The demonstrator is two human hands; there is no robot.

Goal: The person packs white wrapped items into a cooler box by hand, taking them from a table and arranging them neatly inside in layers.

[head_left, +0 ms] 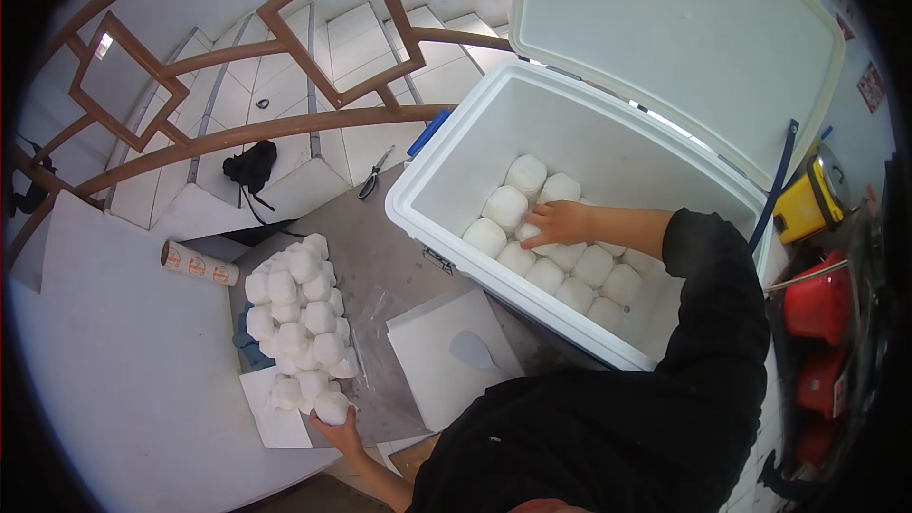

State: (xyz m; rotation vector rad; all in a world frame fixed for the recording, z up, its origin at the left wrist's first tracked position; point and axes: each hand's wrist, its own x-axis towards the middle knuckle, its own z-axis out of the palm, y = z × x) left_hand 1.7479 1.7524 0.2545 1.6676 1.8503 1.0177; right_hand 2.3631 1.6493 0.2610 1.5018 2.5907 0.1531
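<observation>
Several round white wrapped balls (pixel 545 274) lie in rows on the floor of a large open white cooler (pixel 446 152). My right hand (pixel 560 224) reaches into the cooler, its fingers spread over one of the balls. At the lower left my left hand (pixel 339 431) has its fingers round a white ball (pixel 332 408), at the near end of a stacked pile of similar balls (pixel 293 304). The pile stands on the grey table top.
A white board (pixel 427 370) with a pale scoop (pixel 471 350) lies between pile and cooler. Scissors (pixel 372 180), a printed roll (pixel 199 263) and a black bag (pixel 251 167) are beyond. The cooler's lid (pixel 674 38) stands raised; red containers (pixel 815 304) are at right.
</observation>
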